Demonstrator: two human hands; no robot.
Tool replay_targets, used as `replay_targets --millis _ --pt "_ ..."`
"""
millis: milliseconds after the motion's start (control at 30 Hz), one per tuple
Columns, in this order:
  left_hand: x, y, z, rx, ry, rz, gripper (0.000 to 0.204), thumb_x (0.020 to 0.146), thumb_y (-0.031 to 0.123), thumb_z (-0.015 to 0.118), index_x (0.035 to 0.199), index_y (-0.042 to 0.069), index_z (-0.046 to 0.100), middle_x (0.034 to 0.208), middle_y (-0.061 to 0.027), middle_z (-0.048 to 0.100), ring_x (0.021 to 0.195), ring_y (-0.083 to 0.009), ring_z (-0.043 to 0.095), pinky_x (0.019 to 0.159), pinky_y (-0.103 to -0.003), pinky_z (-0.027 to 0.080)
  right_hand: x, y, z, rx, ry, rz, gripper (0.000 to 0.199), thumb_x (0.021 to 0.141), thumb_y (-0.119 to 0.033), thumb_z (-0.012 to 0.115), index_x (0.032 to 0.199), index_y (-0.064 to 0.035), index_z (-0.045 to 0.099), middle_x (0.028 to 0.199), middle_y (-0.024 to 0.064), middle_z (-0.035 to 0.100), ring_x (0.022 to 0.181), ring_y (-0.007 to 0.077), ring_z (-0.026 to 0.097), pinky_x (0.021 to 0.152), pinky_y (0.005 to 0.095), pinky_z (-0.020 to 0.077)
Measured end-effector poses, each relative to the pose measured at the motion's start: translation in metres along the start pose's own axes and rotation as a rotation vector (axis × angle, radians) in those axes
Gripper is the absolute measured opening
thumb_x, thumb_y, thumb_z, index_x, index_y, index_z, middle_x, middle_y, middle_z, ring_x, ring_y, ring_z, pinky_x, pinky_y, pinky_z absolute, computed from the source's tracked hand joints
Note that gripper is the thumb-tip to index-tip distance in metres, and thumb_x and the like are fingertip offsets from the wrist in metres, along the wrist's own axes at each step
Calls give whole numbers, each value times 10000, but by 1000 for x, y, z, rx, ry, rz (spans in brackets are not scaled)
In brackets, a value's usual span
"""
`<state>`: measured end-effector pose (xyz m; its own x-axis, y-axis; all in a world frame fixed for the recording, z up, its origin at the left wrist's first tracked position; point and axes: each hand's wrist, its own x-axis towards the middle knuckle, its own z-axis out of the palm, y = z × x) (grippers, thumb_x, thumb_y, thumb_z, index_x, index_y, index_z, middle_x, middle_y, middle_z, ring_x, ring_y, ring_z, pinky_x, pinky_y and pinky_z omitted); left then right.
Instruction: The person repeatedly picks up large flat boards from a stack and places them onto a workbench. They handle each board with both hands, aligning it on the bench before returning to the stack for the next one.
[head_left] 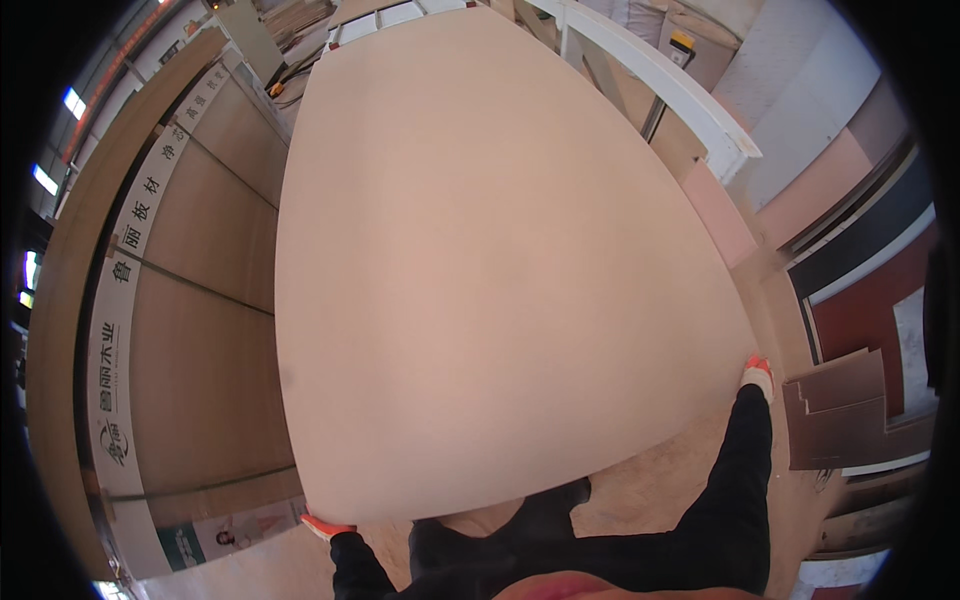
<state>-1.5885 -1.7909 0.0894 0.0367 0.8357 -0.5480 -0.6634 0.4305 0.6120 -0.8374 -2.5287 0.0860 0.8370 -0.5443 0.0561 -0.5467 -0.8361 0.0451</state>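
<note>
A large tan wooden board [490, 260] spreads out in front of me, its near edge at my waist. At its near left corner, my left hand [327, 527] in an orange and white glove grips the edge, with the fingers partly hidden. My right hand [760, 377], gloved the same way, holds the right edge close to the near right corner. Under the board the fingers of both hands are out of sight. The far end of the board reaches a white metal frame [400, 14].
Along the left stands a tall strapped stack of boards [205, 380] with a printed white band. A white metal beam [660, 75] runs beside the board's far right edge. Offcuts and dark panels [845, 400] lie at the right. Dusty floor [650, 470] shows below the board.
</note>
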Motion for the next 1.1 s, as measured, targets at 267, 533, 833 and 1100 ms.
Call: replay_targets --millis 267,533,833,1100 --pt "40 -6 -45 24 -137 97 773 1129 650 212 1673 122 362 1681 -147 447 1500 -383 465 1231 -573 394 -320 -227 -39 339 202 -1042 619 971 -356 715 1540 -153 580 1572 185 563 1486 422 476 1236 571 362" --pt "12 13 5 759 -200 350 495 1154 413 387 1461 53 533 1460 -189 628 1244 -350 671 987 -494 594 -344 -258 -65 299 43 -962 664 1010 -359 675 1611 -136 499 1681 204 434 1576 421 358 1321 586 196" --pt "42 -2 103 1700 -161 449 342 1113 274 552 1287 13 688 1277 -166 742 1054 -308 749 861 -465 639 -308 -355 -66 359 109 -1000 617 1005 -352 681 1570 -149 541 1616 191 505 1531 438 396 1285 591 255" --pt "112 -81 190 1246 -254 178 332 1098 243 596 1304 5 700 1287 -156 748 1070 -288 743 894 -447 627 -305 -423 -85 402 -39 -885 643 1048 -430 581 1630 -183 466 1702 136 407 1606 386 297 1322 550 205"
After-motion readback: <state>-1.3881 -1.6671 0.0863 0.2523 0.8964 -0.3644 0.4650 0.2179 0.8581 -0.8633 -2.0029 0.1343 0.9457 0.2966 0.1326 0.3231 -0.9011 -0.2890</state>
